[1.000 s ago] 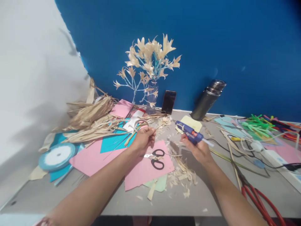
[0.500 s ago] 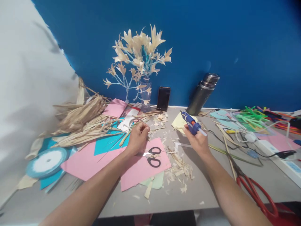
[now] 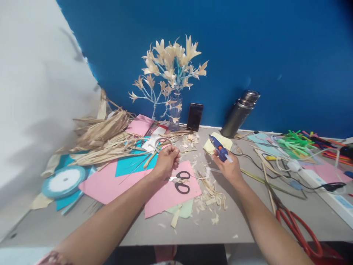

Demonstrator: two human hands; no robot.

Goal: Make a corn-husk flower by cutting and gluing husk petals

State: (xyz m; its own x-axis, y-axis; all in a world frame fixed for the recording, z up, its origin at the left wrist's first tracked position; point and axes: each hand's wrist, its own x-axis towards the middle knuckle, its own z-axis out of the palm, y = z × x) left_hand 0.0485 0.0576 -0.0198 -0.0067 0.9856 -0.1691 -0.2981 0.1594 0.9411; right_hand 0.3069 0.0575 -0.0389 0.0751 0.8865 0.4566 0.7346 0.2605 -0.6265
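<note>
My right hand [image 3: 226, 167] is wrapped round a blue glue gun [image 3: 219, 146], with its nozzle pointing away from me and a clear glue stick jutting from the back. Pale yellow paper [image 3: 225, 142] lies under and beside the gun. To the left, my left hand [image 3: 167, 160] is closed in a pinch above pink paper [image 3: 162, 200]; whatever is between the fingertips is too small or hidden to name. Black-handled scissors [image 3: 182, 188] lie just below that hand, their blades partly covered. A white ring, perhaps a tape roll [image 3: 157, 143], shows behind the fingers.
Dried husks [image 3: 103, 134] and a ribbon spool [image 3: 64, 180] are on the left. Husk flowers [image 3: 171, 60] stand at the back near a phone [image 3: 195, 117] and a leaning flask [image 3: 239, 115]. Red-handled shears [image 3: 299, 228], a power strip [image 3: 328, 191] and cords occupy the right.
The whole view has shifted a little to the right across the picture. My right hand has brought the glue gun slightly left, toward my left hand, which stays pinched.
</note>
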